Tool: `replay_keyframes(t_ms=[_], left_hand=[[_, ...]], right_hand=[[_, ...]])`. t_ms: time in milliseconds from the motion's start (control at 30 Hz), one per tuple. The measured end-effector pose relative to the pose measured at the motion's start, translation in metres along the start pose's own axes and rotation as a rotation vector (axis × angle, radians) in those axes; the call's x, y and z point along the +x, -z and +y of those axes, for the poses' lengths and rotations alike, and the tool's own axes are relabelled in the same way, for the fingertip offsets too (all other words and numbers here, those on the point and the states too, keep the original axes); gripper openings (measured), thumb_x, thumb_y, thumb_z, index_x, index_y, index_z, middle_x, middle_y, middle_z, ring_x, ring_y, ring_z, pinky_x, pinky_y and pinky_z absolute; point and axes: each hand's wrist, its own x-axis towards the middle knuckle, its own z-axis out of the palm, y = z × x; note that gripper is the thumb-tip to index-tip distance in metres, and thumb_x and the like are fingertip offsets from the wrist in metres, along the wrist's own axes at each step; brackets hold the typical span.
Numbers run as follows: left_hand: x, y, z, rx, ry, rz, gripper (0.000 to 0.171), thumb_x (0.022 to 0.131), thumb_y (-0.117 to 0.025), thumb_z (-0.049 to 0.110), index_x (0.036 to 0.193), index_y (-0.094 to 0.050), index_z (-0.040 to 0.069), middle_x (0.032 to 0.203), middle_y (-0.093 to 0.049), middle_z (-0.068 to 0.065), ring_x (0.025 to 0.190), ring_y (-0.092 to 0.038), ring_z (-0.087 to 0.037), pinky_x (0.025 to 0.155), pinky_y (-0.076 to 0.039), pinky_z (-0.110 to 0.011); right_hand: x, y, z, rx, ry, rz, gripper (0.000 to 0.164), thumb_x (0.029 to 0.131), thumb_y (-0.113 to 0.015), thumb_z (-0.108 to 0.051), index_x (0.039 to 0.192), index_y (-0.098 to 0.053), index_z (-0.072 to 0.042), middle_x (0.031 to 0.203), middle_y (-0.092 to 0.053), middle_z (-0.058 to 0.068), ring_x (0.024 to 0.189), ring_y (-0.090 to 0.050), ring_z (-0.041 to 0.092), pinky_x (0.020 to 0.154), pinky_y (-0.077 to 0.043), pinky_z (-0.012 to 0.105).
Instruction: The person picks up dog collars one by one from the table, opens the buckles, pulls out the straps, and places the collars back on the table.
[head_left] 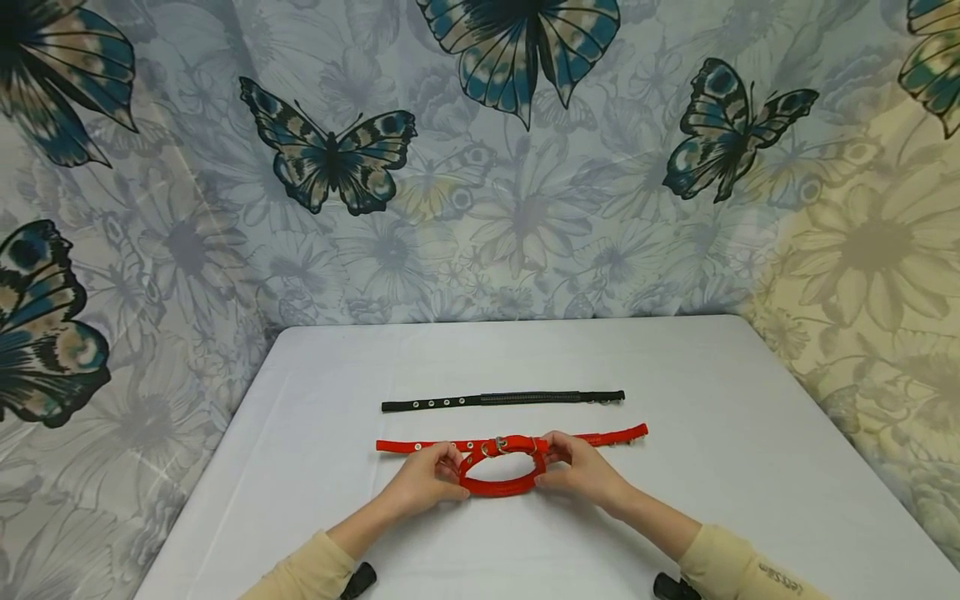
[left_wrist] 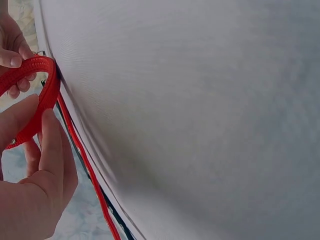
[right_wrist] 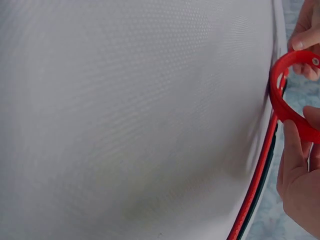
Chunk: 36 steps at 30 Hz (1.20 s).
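Observation:
A red collar (head_left: 501, 488), fastened with a metal buckle into an oval loop, is held up between both hands in the head view. My left hand (head_left: 422, 482) pinches the loop's left end with thumb and fingers. At the opposite end, my right hand (head_left: 583, 473) pinches the band the same way. Just behind the loop a second red collar (head_left: 628, 436) lies stretched out flat, partly hidden by the hands and the loop. Both wrist views show the looped collar gripped from its two sides.
Farther back, a black collar (head_left: 528, 397) with metal eyelets lies straight on the white table (head_left: 337, 358). A butterfly-patterned cloth (head_left: 487, 275) hangs behind the table and along its sides. Dark wrist straps (head_left: 358, 581) show near the sleeves.

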Motion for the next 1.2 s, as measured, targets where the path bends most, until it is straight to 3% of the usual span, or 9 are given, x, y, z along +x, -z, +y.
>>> replay_keyframes(t_ms=[200,433,667,967,1200], left_hand=[[-0.0019,0.0015,-0.0005,0.063,-0.059,0.011,0.031,0.076,-0.084,0.013,0.096,-0.06,0.01,0.087,-0.063,0.005,0.085,-0.062,-0.013,0.077,-0.05,-0.025],[-0.002,0.0064,0.0037,0.009,-0.098,0.042,0.03,0.078,-0.083,0.015,0.1,-0.062,0.01,0.093,-0.066,0.004,0.089,-0.064,-0.014,0.078,-0.05,-0.025],[-0.0037,0.0082,0.0057,-0.042,-0.116,0.045,0.03,0.078,-0.082,0.012,0.101,-0.063,0.01,0.096,-0.066,0.002,0.091,-0.064,-0.017,0.078,-0.049,-0.027],[-0.0038,0.0068,0.0046,-0.014,-0.122,0.038,0.027,0.079,-0.081,0.011,0.099,-0.062,0.009,0.093,-0.065,0.002,0.09,-0.064,-0.017,0.078,-0.049,-0.026],[-0.0036,0.0063,0.0048,-0.013,-0.126,0.033,0.027,0.079,-0.081,0.009,0.098,-0.062,0.008,0.09,-0.065,0.002,0.089,-0.064,-0.018,0.073,-0.051,-0.023]], right_hand=[[-0.0004,0.0006,-0.0015,-0.047,0.008,-0.005,0.03,0.082,-0.076,-0.007,0.108,-0.061,-0.003,0.105,-0.064,0.012,0.101,-0.06,0.024,0.086,-0.047,0.035],[0.0,0.0006,-0.0007,-0.07,-0.002,-0.002,0.031,0.082,-0.076,-0.007,0.108,-0.061,-0.002,0.105,-0.064,0.011,0.102,-0.06,0.025,0.088,-0.046,0.04],[-0.0003,0.001,-0.0004,-0.072,-0.001,-0.002,0.032,0.082,-0.077,-0.009,0.109,-0.061,-0.002,0.104,-0.065,0.01,0.101,-0.06,0.023,0.089,-0.046,0.04],[-0.0013,0.0017,-0.0024,-0.066,0.002,0.003,0.028,0.084,-0.077,-0.013,0.106,-0.062,-0.004,0.103,-0.065,0.01,0.1,-0.061,0.022,0.088,-0.045,0.04],[-0.0022,0.0031,-0.0044,-0.086,0.018,0.02,0.027,0.083,-0.078,-0.018,0.106,-0.065,-0.013,0.099,-0.068,0.008,0.098,-0.06,0.021,0.083,-0.042,0.04]])
